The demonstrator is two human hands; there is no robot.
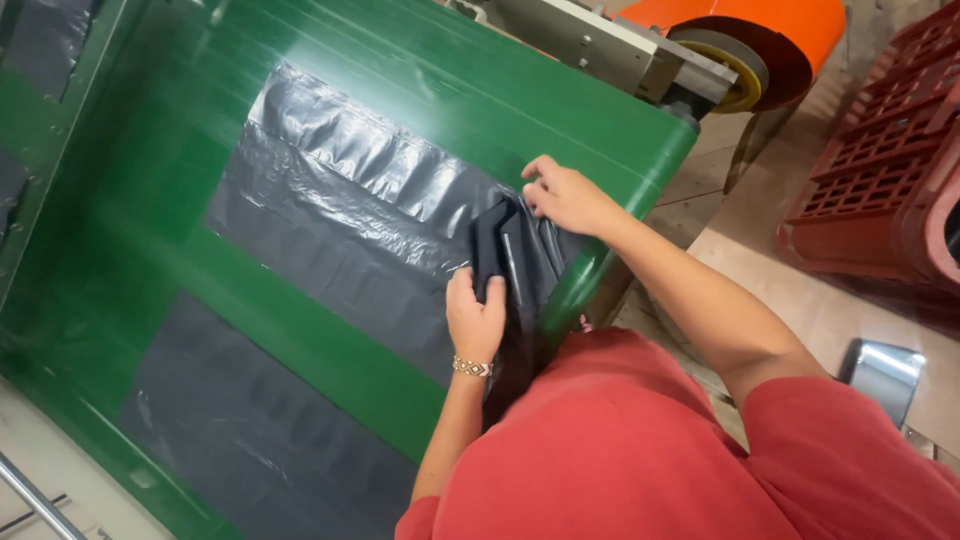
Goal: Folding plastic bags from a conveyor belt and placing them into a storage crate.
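A dark folded garment [508, 262] is being pinched at its lower edge by the left hand [475, 315] and pressed at two o'clock by the right hand's [565, 195] curled fingers — apparently steadying it — against the grey plastic bag [340, 210] lying on the green conveyor belt [300, 50].

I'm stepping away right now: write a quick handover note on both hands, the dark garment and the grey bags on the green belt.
Left hand: gripping the dark folded fabric garment at the belt's near edge.
Right hand: fingers at the open mouth of the crinkled grey plastic mailer bag.
Position: that bag lies flat on the green conveyor belt; a second grey plastic bag lies beside it.
Done: garment's top sits at the bag's mouth.
Left: most of the garment hangs outside, over the belt edge.
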